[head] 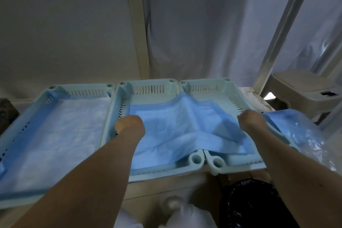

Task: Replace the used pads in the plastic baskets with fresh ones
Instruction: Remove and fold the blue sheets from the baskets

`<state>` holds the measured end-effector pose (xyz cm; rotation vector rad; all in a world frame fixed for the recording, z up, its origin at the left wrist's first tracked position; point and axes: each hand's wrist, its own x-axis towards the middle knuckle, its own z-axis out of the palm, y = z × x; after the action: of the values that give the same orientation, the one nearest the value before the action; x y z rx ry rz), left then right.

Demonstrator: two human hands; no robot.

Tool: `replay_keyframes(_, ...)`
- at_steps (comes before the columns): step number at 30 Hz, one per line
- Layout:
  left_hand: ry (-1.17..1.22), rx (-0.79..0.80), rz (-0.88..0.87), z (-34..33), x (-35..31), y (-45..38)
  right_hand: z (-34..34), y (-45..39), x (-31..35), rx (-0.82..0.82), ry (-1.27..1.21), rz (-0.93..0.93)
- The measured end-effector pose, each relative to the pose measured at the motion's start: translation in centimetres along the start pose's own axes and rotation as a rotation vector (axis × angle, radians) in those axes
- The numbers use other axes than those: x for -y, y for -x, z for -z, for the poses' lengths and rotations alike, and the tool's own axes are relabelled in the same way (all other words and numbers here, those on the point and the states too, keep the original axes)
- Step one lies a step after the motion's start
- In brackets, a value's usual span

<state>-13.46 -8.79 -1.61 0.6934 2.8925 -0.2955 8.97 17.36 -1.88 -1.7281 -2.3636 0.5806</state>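
Three pale blue plastic baskets stand side by side on a counter: a left basket (55, 89), a middle basket (148, 84) and a right basket (205, 82). A blue pad (55, 131) lines the left basket. Another blue pad (185, 122) is draped across the middle and right baskets, over the rims between them. My left hand (129, 124) holds that pad's left edge in the middle basket. My right hand (252, 118) holds its right edge in the right basket. Both hands have their fingers curled under and hidden.
A clear plastic pack of blue pads (296, 127) lies right of the baskets. A black bin bag (248, 205) sits below the counter's front edge, with white crumpled material (175, 211) beside it. A beige plastic stool (303, 89) stands at the right. Grey plastic sheeting (203, 24) hangs behind.
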Motion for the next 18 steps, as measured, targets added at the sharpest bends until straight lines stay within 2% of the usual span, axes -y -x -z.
replay_keyframes(6,0.040,-0.097,-0.161,0.2,-2.1,-8.1,-3.7,-7.2,5.8,0.032,0.107,0.317)
replay_keyframes(10,0.002,-0.142,-0.235,-0.8,-3.1,-12.8,-6.6,-11.3,7.7,0.113,0.136,0.399)
replay_keyframes(18,0.013,-0.081,-0.222,-2.0,-2.5,-16.5,-8.2,-15.1,8.9,0.276,0.427,0.458)
